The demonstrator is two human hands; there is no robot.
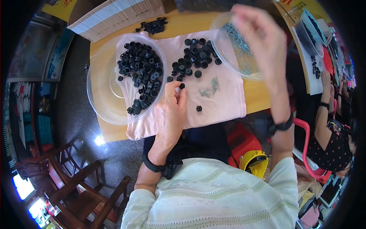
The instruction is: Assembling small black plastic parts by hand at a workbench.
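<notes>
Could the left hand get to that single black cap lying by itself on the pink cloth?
Probably yes. The left hand rests on the pink cloth close to the lone black cap, with only bare cloth between them.

A cloth (pixel 225 95) covers the worktop (pixel 259 95). On its left sits a bowl (pixel 103 91) of plastic caps (pixel 143 72); more caps (pixel 196 57) lie behind the left hand (pixel 171 110), a screw-filled lid (pixel 236 45) to the right.

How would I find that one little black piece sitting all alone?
Start at the pale pink cloth on the wooden table. Look to the near edge, right of the left hand: the lone black cap lies there, apart from the heaps farther back.
</notes>
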